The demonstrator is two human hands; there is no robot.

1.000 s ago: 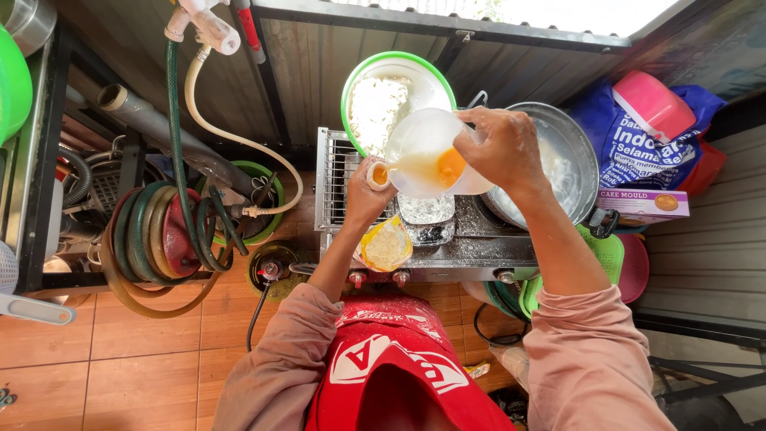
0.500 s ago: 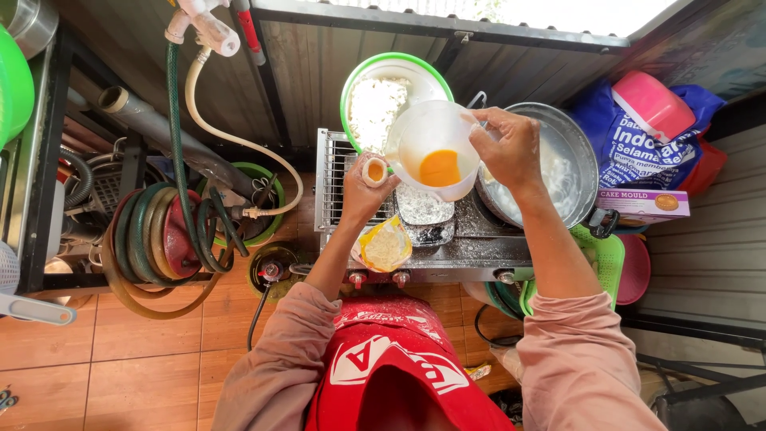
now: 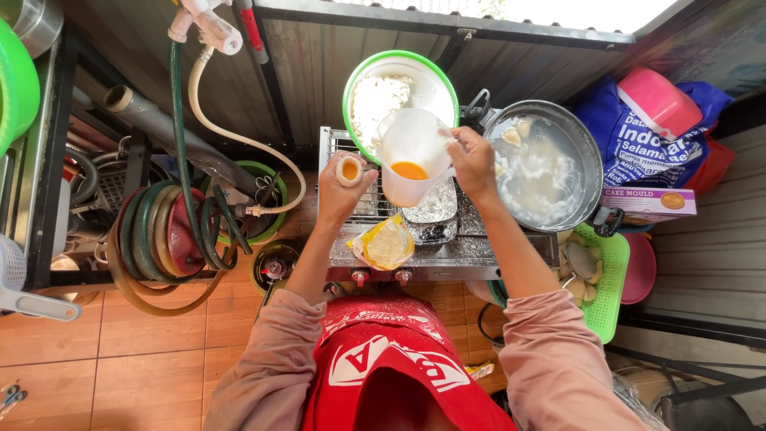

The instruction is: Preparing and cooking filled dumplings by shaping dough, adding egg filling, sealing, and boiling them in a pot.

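Observation:
My right hand (image 3: pixel 472 162) grips a translucent white plastic jug (image 3: pixel 411 152) with orange liquid at its bottom, held nearly upright over the stove top (image 3: pixel 447 251). My left hand (image 3: pixel 341 185) pinches a small round dough cup (image 3: pixel 349 169) with orange filling, just left of the jug. A foil tray (image 3: pixel 435 209) lies on the stove below the jug. A plastic bag of pale dough (image 3: pixel 386 243) sits at the stove's front. Behind stands a green-rimmed bowl (image 3: pixel 437 73) of white grains.
A large metal pot (image 3: pixel 589 160) of cloudy water with floating pieces stands right of the stove. A green basket (image 3: pixel 608 279), a pink lid (image 3: pixel 654 97), a blue bag and a flat box (image 3: pixel 650 203) lie further right. Coiled hoses (image 3: pixel 159 239) hang left.
The jug has swung from a steep tilt back to nearly upright and dropped lower. The left hand with the dough cup has stayed beside it.

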